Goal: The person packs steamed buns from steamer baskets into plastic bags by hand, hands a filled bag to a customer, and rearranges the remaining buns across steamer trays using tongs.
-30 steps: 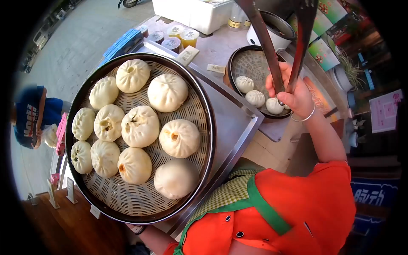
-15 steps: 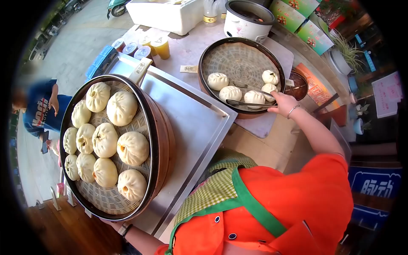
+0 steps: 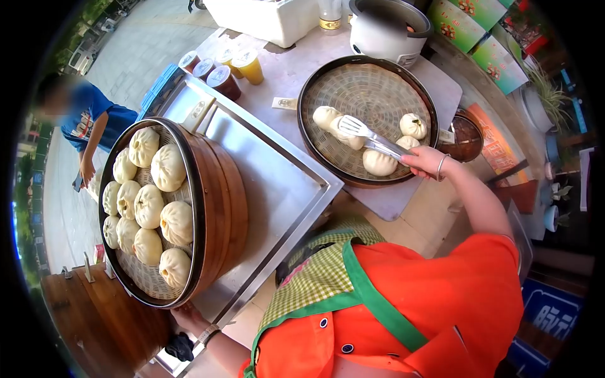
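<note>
My right hand (image 3: 423, 162) is closed around metal tongs (image 3: 384, 146). Their slotted end lies over a pale steamed bun (image 3: 354, 142) in the far bamboo steamer (image 3: 304, 135); whether they grip it is unclear. Several other buns lie in that steamer, one touching the tonged bun's left side. My left hand (image 3: 189, 317) is at the lower edge of the near bamboo steamer (image 3: 217, 195), its fingers mostly hidden. Several pleated buns (image 3: 149, 206) sit on the woven mat in this steamer, which stands on a metal tray table (image 3: 271, 183).
Sealed drink cups (image 3: 224, 83) stand beyond the tray. A rice cooker (image 3: 387, 34) and a white foam box (image 3: 271, 22) are at the back. A wooden steamer stack (image 3: 104, 315) stands at lower left. Another person (image 3: 94, 116) in a blue shirt is at the left.
The tongs have turned, and their slotted end now covers a bun, which sits closer to its left neighbour. The view has shifted; my left hand stays by the near steamer.
</note>
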`<state>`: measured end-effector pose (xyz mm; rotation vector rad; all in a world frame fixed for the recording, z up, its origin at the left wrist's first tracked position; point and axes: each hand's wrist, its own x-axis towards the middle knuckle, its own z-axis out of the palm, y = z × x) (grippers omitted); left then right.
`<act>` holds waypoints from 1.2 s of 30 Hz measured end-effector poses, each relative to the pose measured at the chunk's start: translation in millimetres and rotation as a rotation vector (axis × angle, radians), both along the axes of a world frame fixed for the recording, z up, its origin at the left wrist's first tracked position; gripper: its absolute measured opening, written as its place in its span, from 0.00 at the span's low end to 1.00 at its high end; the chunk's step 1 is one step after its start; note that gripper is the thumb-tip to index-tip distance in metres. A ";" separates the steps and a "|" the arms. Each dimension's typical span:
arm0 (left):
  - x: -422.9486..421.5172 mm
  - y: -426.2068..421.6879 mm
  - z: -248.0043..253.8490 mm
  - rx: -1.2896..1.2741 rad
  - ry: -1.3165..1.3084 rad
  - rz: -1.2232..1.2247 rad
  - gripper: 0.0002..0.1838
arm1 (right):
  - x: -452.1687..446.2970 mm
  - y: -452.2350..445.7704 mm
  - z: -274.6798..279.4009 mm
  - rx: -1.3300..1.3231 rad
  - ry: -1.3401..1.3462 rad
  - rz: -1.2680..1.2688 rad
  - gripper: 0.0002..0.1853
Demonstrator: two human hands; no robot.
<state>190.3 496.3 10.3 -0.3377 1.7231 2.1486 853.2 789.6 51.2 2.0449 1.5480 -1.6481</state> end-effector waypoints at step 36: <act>63.6 -25.6 -12.9 -0.077 -0.017 -0.048 0.12 | -51.9 92.9 -48.6 0.121 0.377 -0.108 0.29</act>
